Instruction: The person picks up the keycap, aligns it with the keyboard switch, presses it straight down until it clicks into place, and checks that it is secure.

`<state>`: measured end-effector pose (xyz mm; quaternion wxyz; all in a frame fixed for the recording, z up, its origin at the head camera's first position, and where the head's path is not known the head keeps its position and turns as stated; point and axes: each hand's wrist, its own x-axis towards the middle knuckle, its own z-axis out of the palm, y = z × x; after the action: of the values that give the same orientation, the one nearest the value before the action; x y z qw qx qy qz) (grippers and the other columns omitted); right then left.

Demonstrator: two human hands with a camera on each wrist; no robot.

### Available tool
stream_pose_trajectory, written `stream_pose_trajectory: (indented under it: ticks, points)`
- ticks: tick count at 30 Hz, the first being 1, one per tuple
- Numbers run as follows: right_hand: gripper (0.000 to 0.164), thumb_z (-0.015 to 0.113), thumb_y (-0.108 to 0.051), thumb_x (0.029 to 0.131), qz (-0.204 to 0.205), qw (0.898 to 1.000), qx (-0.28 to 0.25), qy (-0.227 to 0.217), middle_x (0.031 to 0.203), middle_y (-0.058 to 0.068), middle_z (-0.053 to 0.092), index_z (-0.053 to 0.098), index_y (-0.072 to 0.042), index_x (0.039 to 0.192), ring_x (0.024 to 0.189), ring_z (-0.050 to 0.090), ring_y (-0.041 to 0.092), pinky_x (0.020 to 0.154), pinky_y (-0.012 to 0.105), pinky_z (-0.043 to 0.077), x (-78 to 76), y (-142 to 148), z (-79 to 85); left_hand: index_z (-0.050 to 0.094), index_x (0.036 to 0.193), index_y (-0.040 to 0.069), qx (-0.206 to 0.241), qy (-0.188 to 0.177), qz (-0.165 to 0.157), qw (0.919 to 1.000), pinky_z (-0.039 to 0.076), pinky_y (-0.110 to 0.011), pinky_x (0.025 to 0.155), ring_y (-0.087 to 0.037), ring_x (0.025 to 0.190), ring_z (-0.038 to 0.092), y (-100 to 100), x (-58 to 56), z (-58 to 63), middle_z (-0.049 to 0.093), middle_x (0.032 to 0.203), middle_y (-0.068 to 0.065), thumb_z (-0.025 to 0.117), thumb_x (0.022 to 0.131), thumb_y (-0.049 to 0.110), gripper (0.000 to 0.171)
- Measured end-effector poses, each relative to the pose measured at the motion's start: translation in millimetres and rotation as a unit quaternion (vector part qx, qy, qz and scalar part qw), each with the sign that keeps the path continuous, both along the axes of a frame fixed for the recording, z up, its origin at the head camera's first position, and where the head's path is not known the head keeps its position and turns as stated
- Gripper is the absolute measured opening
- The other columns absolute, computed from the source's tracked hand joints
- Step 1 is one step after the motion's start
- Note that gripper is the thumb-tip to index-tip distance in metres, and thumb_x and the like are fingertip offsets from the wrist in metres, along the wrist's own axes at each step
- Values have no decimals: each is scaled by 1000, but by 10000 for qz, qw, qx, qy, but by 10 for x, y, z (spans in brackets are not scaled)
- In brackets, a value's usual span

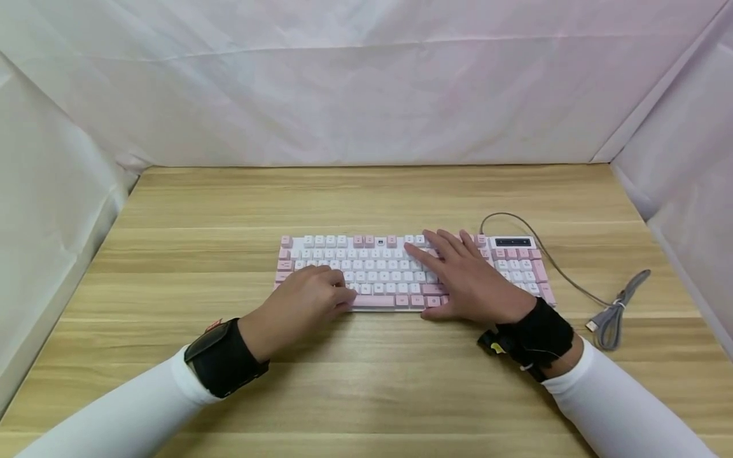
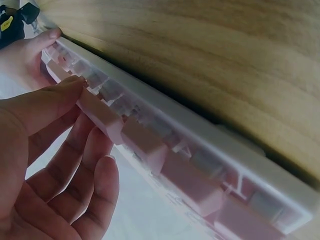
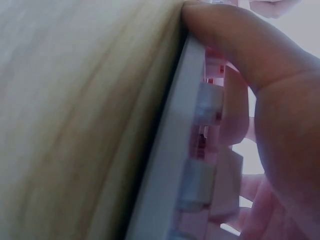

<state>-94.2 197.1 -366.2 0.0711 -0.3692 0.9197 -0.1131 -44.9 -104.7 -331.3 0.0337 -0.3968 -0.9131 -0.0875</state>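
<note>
A pink and white keyboard [image 1: 378, 265] lies on the table. My left hand [image 1: 306, 299] is over its front left part, fingers curled; the thumb and index finger pinch a keycap by the left end of the pink space bar [image 1: 375, 301], the keycap mostly hidden by them. In the left wrist view, that thumb [image 2: 57, 100] meets the row of pink keys from above. Spread across the keyboard's right half, my right hand [image 1: 478, 286] rests with its thumb [image 3: 235, 35] along the front edge and its straight fingers toward the back keys.
From the keyboard's back right a grey cable [image 1: 567, 277] runs to a tied bundle [image 1: 611, 327] with a USB plug [image 1: 592, 325], right of the keyboard. In the top row, one spot [image 1: 380, 242] shows dark between pink keys. White cloth [image 1: 366, 102] encloses the wooden table [image 1: 366, 197].
</note>
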Motion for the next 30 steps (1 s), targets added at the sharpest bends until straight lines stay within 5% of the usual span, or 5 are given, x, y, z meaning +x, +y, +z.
stream_pose_trajectory:
  ticks: [14,30]
  points:
    - [113,79,-65,73,24,10000,5,6,165,17,20,21,-24,161,152,18,38,120,65,12,-11,-10,8,74,102,23,-195,487,-70,9986,53,-31,63,-14,71,64,25,9,-50,69,84,2,71,93,20,10]
    - [112,79,-64,73,29,10000,9,16,164,18,21,22,-23,160,151,20,39,119,67,13,-7,4,-4,75,104,24,-541,585,-158,9967,53,-32,66,-17,75,62,14,15,-22,68,88,-1,76,87,7,24]
